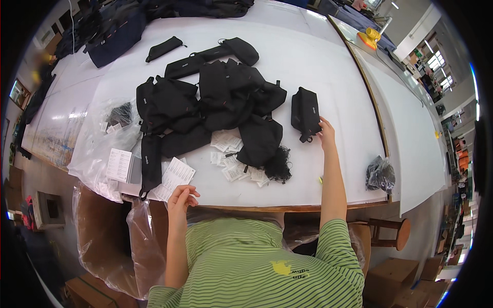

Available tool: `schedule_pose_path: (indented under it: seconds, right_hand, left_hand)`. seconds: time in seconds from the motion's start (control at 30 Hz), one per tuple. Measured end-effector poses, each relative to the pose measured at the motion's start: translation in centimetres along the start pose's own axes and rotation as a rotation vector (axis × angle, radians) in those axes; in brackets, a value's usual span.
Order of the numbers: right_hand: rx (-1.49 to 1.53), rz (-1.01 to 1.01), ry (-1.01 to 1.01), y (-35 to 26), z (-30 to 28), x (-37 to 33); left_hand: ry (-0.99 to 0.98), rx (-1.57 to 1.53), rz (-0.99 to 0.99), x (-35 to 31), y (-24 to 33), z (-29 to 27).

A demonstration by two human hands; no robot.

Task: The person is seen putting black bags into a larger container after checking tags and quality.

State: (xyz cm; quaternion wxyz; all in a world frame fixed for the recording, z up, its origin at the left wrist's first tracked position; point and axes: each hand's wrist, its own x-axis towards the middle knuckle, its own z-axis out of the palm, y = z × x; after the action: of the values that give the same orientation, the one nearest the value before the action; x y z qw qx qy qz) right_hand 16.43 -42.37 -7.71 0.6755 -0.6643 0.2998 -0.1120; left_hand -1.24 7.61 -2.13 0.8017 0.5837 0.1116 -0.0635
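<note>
At the right, a small black zip pouch lies on the white table, and my right hand pinches its near right edge. My left hand hovers at the table's front edge with loosely curled fingers and nothing visible in them. Just beyond it lie white printed cards, beside a narrow upright black pouch. Across the middle spreads a heap of black pouches. Small white labels and a tangle of black cords lie at the heap's near side.
A stack of white cards rests on clear plastic at the left. A crumpled dark plastic bag is at the right front corner. Dark fabric bags fill the far left. A wooden stool and cardboard boxes stand below right.
</note>
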Motion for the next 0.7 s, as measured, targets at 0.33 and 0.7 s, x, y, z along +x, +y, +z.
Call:
schedule_pose_path:
  seconds: [0.33, 0.7]
  right_hand:
    - [-0.586, -0.635, 0.481, -1.4, 3.5, -5.1]
    - [-0.867, -0.588, -0.258, -1.9, 6.3, -17.1]
  left_hand:
    - [0.075, 0.853, 0.426, 1.7, 0.4, 0.1]
    - [0.11, 1.281, 0.452, 4.8, -2.1, -3.4]
